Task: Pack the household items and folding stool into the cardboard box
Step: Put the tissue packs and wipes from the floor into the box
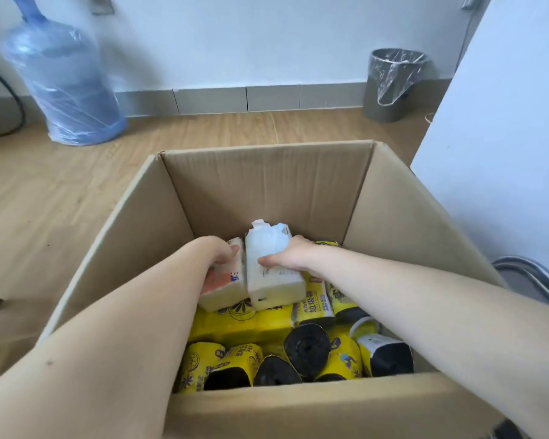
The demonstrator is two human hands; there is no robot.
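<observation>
An open cardboard box [267,179] stands on the floor in front of me. Both my arms reach down into it. My left hand [221,250] grips an orange-and-white tissue pack [225,289] at the left. My right hand [290,256] holds a white tissue pack [271,270] beside it, torn open at its far end. Both packs rest on yellow packages [241,324]. Several yellow-wrapped rolls of black garbage bags [308,346] fill the near and right part of the box.
A blue water jug [61,83] wrapped in plastic stands at the back left by the wall. A grey bin [390,83] with a clear liner is at the back right. A white panel [501,137] rises on the right, with a metal folding-stool frame [533,280] below it.
</observation>
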